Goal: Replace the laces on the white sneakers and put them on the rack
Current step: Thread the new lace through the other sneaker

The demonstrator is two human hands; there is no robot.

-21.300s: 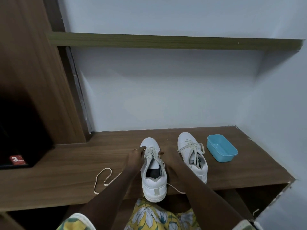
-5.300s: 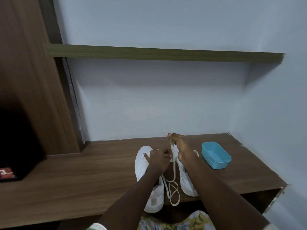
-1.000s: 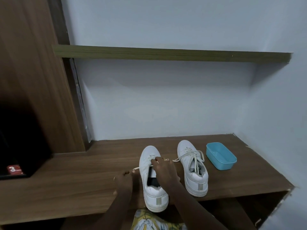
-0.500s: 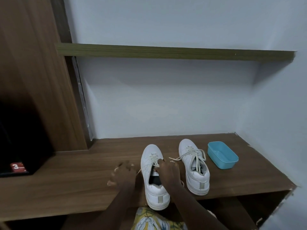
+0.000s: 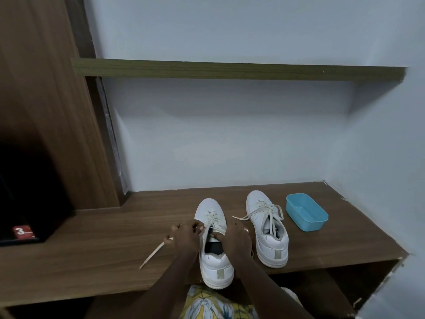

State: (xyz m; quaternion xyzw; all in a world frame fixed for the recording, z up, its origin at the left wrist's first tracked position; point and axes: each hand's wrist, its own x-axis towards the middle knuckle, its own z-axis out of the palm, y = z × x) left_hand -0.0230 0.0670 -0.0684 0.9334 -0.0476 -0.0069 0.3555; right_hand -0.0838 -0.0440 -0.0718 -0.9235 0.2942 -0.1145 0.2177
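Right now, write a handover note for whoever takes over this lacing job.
Left hand holds the lace, its end trailing on the bench. Right hand grips the near sneaker at its top eyelets.
Done: near sneaker's lower eyelets laced; other sneaker laced, ends loose, beside the tub.
Left: finish lacing, then rack both.

**A person's hands, forearms and flowered clothing, seen from above**

The left forearm (image 5: 164, 280) and the right forearm (image 5: 264, 287) are bare from the wrist to the lower edge of the view. The left hand (image 5: 185, 237) wears a thin pale ring (image 5: 182, 225) on one finger. The right hand (image 5: 235, 239) wears a similar band (image 5: 246, 230). Between the arms shows a yellow garment (image 5: 207, 305) printed with large white and grey-blue flowers. A small patch of white cloth (image 5: 290, 294) sits beside the right forearm.
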